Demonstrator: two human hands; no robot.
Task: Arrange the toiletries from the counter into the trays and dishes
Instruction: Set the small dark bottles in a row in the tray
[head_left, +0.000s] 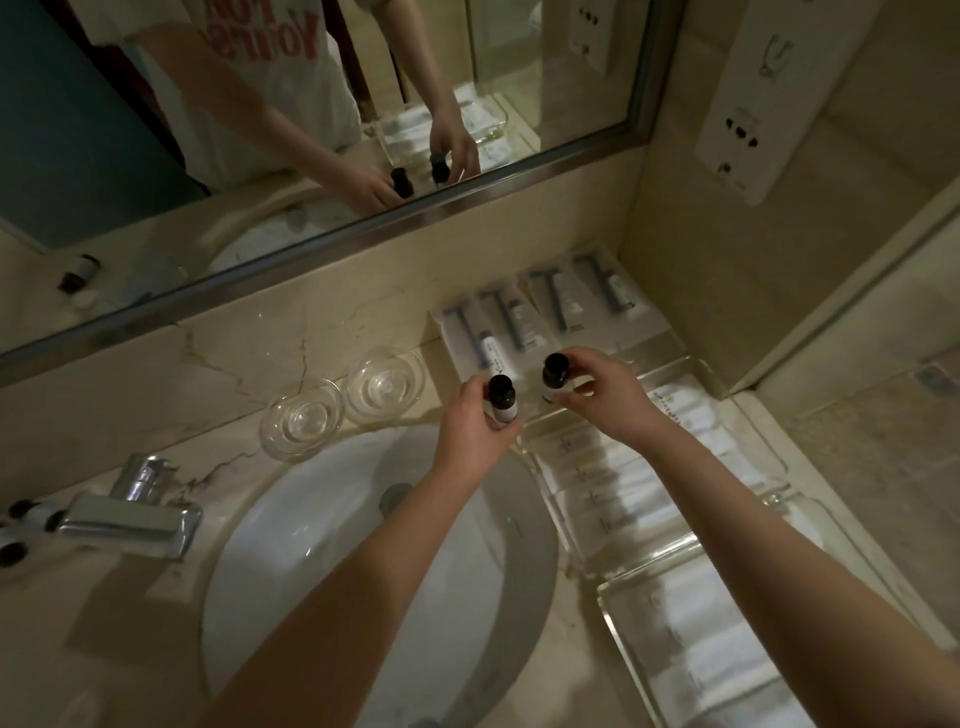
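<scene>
Left bottle: small dark black-capped bottle (501, 400), gripped by the curled left hand (467, 431), over the white oval basin (311, 545), far rim.
Right bottle: matching dark bottle (554, 375), pinched by the right hand (608, 402), right of the basin, above the clear tray (680, 348).
Risk: either may be dropped into the basin if released early.

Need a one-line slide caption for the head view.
Left hand and right hand each hold a dark-capped bottle by the clear trays beside the sink; two glass dishes stand nearby.

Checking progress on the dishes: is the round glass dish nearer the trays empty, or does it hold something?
Empty. The glass dish shows only its clear bottom and rim; nothing lies in it.
</scene>
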